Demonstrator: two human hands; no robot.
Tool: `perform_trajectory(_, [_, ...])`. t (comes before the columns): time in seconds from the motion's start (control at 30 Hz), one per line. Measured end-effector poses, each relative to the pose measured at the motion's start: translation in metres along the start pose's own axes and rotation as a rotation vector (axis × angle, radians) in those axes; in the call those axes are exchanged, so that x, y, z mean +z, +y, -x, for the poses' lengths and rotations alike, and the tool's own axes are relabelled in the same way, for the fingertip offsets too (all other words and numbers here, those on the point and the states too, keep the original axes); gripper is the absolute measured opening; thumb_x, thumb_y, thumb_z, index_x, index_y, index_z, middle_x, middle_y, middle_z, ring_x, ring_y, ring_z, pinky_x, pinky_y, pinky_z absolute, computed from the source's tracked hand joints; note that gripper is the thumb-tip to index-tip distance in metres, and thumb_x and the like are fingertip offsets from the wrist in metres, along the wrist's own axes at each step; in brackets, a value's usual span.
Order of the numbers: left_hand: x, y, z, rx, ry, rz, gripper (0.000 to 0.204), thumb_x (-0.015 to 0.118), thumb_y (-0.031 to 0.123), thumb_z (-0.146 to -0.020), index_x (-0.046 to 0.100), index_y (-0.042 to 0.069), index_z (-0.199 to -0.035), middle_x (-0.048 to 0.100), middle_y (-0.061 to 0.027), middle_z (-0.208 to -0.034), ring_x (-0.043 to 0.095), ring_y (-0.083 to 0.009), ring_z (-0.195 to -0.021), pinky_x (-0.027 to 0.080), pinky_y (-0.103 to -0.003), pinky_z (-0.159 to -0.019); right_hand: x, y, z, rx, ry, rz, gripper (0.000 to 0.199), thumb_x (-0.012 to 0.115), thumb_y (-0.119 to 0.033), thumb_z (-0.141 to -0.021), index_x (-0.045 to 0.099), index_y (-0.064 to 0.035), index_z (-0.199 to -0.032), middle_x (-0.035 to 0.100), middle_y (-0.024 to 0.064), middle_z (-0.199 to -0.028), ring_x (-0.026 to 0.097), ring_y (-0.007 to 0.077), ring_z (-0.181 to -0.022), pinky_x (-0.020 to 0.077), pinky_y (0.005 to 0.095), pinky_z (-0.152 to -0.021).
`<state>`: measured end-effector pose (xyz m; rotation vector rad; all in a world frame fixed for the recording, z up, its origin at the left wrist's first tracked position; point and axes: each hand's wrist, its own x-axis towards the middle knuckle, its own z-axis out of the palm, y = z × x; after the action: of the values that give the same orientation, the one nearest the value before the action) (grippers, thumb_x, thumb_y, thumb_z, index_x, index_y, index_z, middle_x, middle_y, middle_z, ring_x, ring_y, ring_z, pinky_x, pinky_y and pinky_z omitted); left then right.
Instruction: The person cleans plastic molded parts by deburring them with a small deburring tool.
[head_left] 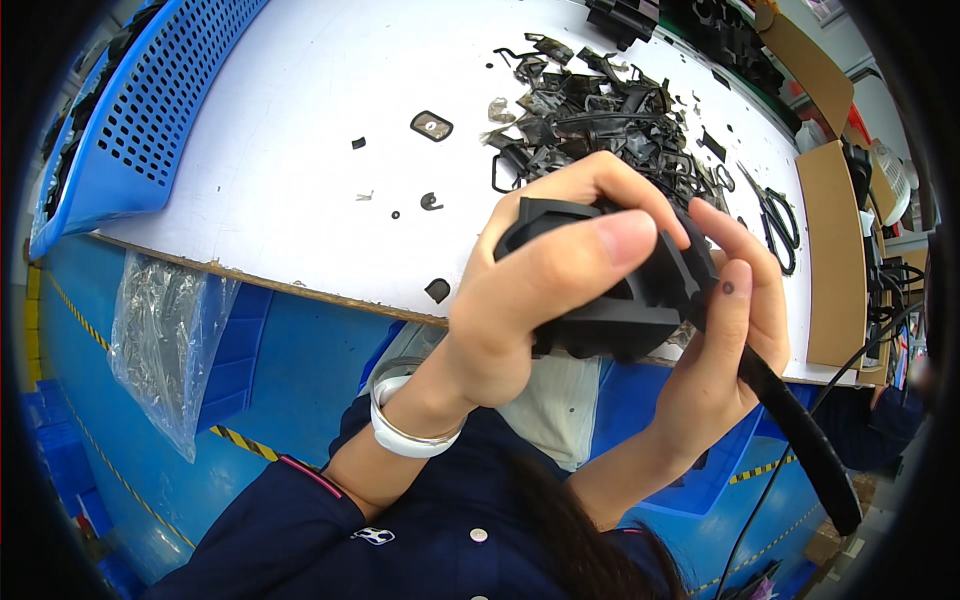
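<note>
Now, from the head camera: the left hand (520, 300) has its grip clamped around a black moulded rubber part (610, 290), held up in front of the white counter (300, 130). The right hand (725, 330) pinches the part's edge, fingers closed on it, with a black tool handle (800, 440) trailing below. Beyond the part, a pile of black trimmings (590, 110) lies on the counter, so some trimming looks done; this piece seems unfinished.
</note>
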<state>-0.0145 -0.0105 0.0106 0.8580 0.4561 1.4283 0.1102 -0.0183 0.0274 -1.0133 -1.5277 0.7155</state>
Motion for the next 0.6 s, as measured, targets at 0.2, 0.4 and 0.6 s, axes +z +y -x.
perform_trajectory(0.2, [-0.001, 0.0, 0.0, 0.001, -0.019, -0.025, 0.03, 0.048, 0.029, -0.076, 0.055, 0.0, -0.084, 0.056, -0.0063, -0.075, 0.052, -0.0084, -0.07, 0.041, -0.02, -0.063, 0.0, 0.0, 0.001, 0.009, -0.013, 0.039, 0.029, 0.038, -0.015, -0.089, 0.054, 0.0077, -0.098, 0.058, 0.0131, -0.093, 0.054, 0.0144, -0.087, 0.0403, 0.0242, -0.08])
perform_trajectory(0.4, [0.002, -0.001, 0.001, 0.031, 0.037, -0.005, 0.031, 0.048, 0.03, -0.076, 0.054, 0.0, -0.085, 0.057, -0.0061, -0.074, 0.052, -0.0087, -0.068, 0.042, -0.019, -0.062, 0.0, 0.002, 0.001, -0.044, 0.014, 0.03, 0.032, 0.038, -0.019, -0.091, 0.054, 0.0072, -0.099, 0.058, 0.0082, -0.081, 0.048, 0.0053, -0.065, 0.0348, 0.0155, -0.059])
perform_trajectory(0.6, [-0.001, -0.002, 0.0, 0.032, 0.009, -0.045, 0.032, 0.047, 0.03, -0.076, 0.054, 0.0, -0.085, 0.057, -0.0064, -0.075, 0.052, -0.0085, -0.067, 0.042, -0.019, -0.061, 0.002, 0.006, 0.0, -0.027, 0.225, -0.115, 0.029, 0.035, -0.012, -0.091, 0.049, 0.0068, -0.107, 0.052, 0.008, -0.065, 0.038, 0.0042, -0.039, 0.0277, 0.0142, -0.041])
